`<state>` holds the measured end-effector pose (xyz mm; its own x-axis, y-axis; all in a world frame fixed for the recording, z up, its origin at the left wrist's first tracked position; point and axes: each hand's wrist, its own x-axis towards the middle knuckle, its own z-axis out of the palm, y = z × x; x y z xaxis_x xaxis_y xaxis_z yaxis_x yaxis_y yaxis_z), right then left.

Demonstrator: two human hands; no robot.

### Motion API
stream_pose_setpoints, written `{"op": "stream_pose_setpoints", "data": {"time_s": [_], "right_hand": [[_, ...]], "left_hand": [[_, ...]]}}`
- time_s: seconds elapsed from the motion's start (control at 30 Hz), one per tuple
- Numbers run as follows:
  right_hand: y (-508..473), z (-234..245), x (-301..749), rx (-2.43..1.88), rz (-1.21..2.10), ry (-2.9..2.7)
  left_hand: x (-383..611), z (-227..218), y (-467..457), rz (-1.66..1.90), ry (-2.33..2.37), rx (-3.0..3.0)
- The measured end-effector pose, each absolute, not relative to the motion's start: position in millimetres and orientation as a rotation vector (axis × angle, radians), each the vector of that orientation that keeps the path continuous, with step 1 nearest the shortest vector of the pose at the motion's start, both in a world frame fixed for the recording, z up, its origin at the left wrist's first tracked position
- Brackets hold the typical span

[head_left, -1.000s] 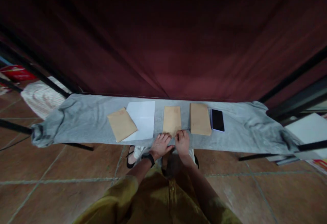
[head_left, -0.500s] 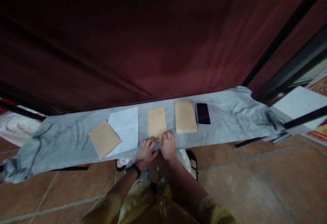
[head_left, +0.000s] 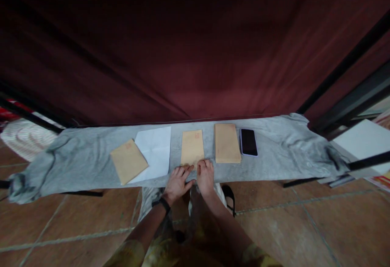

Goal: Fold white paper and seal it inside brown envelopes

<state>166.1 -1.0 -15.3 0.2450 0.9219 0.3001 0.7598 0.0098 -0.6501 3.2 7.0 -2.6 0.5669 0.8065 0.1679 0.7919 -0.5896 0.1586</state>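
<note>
Presumably for steadiness, the left grip (head_left: 177, 183) and right grip (head_left: 205, 176), whether clamped I cannot tell, are touching the near end of the envelope (head_left: 192, 147) lying ahead.

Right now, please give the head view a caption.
Left hand and right hand touch a tan rectangular paper envelope on grey cloth.

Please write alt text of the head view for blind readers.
The left hand and right hand touch the near end of a brown envelope on grey cloth. To its left, another envelope overlaps white paper; to its right lie a brown stack and a phone.
</note>
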Motion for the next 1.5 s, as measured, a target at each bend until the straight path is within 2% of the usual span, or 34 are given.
{"op": "stream_pose_setpoints", "data": {"time_s": [0.27,0.6,0.97,1.23,1.5], "right_hand": [[-5,-18,170,-1.681,0.311,-1.545],[-48,-19,172,-1.558,0.143,-2.103],[-56,-12,185,-1.703,0.11,-2.021],[-48,-6,164,-1.596,0.194,-2.16],[-50,-15,182,-1.66,0.032,-2.19]], "left_hand": [[8,-6,-6,0.378,1.476,2.745],[6,-15,-16,0.395,1.462,2.725],[15,-15,-35,0.373,1.726,2.576],[19,-21,-38,0.32,1.747,2.604],[13,-13,-37,0.422,1.718,2.649]]}}
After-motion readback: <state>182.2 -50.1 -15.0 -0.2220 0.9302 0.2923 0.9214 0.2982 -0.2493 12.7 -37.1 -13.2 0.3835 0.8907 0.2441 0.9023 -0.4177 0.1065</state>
